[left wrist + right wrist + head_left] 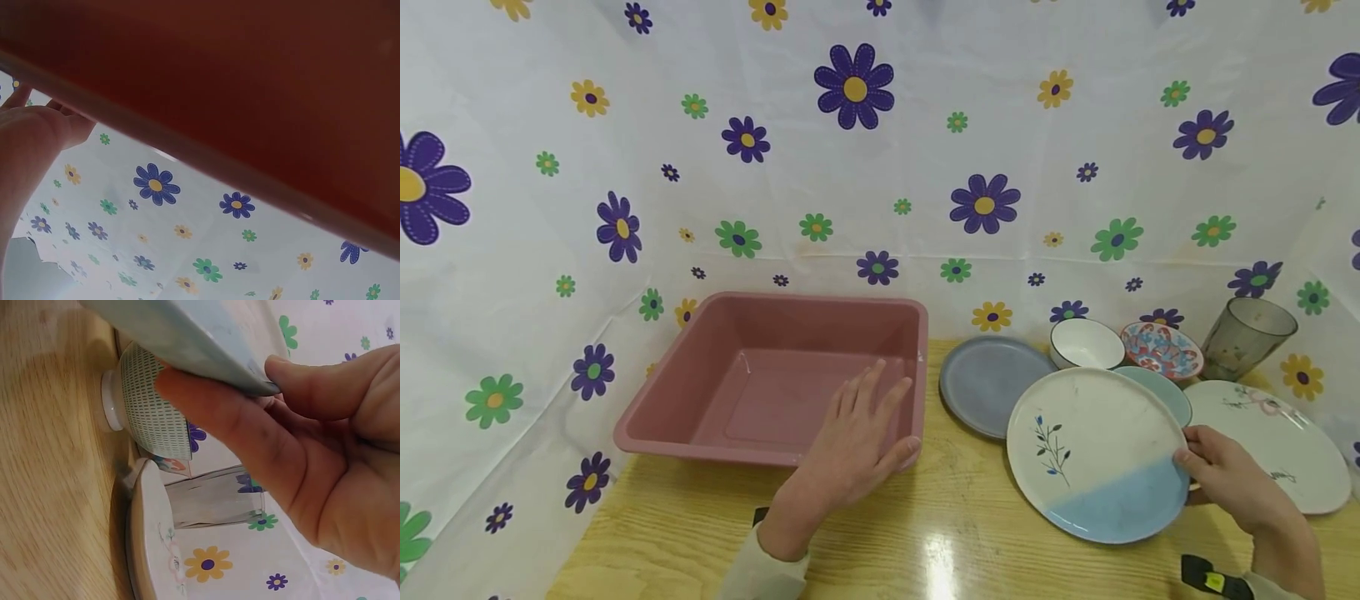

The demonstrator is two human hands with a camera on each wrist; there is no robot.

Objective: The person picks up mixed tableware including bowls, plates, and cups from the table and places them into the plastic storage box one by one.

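Observation:
My right hand (1232,479) pinches the right edge of a round plate (1105,433), cream with a blue corner and a painted sprig. In the right wrist view, the thumb (312,387) lies on the plate's upper face and the fingers support it from below. The plate is raised above the table and partly covers a pale green dish (1165,392) behind it. My left hand (853,450) stretches over the near right corner of a pink plastic basin (767,454), fingers extended and holding nothing. In the left wrist view, the basin's rim hides the fingertips.
Behind the held plate are a grey-blue plate (985,379), a white bowl (1086,346), a red-and-blue patterned bowl (1161,350) and a smoky glass (1247,337). A white oval platter (1277,442) lies at the right. A flowered cloth (910,150) hangs behind the wooden table (700,533).

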